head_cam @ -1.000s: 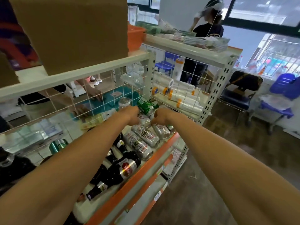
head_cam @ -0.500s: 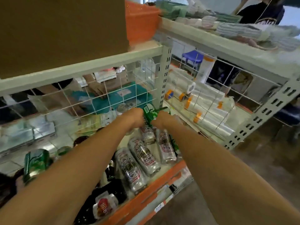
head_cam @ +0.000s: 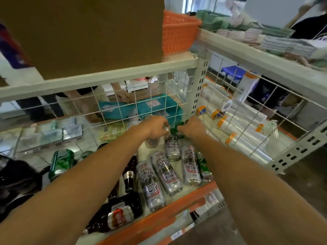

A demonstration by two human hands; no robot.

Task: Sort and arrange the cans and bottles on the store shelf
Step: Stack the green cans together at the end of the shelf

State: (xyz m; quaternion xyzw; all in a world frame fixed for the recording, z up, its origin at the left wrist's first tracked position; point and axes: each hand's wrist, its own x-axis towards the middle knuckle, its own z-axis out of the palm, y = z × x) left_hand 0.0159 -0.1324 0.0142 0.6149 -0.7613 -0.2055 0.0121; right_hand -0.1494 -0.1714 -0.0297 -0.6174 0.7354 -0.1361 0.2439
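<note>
Several silver patterned cans (head_cam: 168,172) lie on their sides on the orange-edged shelf (head_cam: 159,216). At the back of the shelf my left hand (head_cam: 154,128) curls round an upright silver can (head_cam: 151,143). Right beside it, my right hand (head_cam: 192,128) grips a green can (head_cam: 175,130) above the lying cans. Another green can (head_cam: 203,165) lies at the row's right end and one more (head_cam: 61,163) lies far left. Dark bottles (head_cam: 129,174) lie at the left, one with a red label (head_cam: 118,213).
A wire mesh panel (head_cam: 123,106) backs the shelf; another person's hand (head_cam: 123,96) works behind it. A cardboard box (head_cam: 85,32) and orange basket (head_cam: 177,32) sit on the upper shelf. Plastic wrap rolls (head_cam: 238,121) fill the bay to the right.
The view has moved closer and lower onto the shelf. Both hands stay together at the back by the green can, and my left hand now sits round the upright silver can.
</note>
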